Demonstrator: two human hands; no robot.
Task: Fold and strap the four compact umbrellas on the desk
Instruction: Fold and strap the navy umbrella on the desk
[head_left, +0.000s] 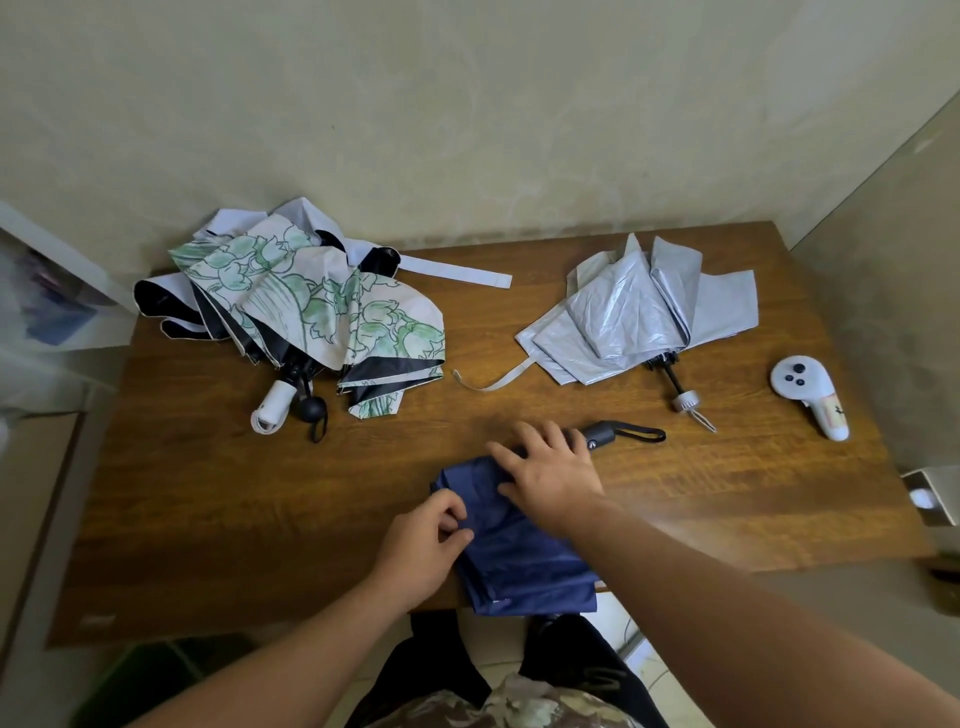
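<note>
A navy blue umbrella (524, 561) lies at the desk's near edge, its black handle (602, 432) pointing right and its canopy end hanging over the edge. My right hand (550, 475) lies flat on the canopy near the handle, fingers spread. My left hand (426, 545) pinches a fold of the blue fabric on its left side. A green floral umbrella (311, 306) with a black underside lies loose at the back left, partly over a pale lavender umbrella (228, 221). A silver umbrella (639, 312) lies spread at the back right.
The wooden desk (234, 493) stands against a wall. A white controller (810, 395) lies near the right edge. A white handle (272, 408) and a black knob handle (313, 408) stick out from the left pile. A long lavender strap (457, 273) stretches toward the middle.
</note>
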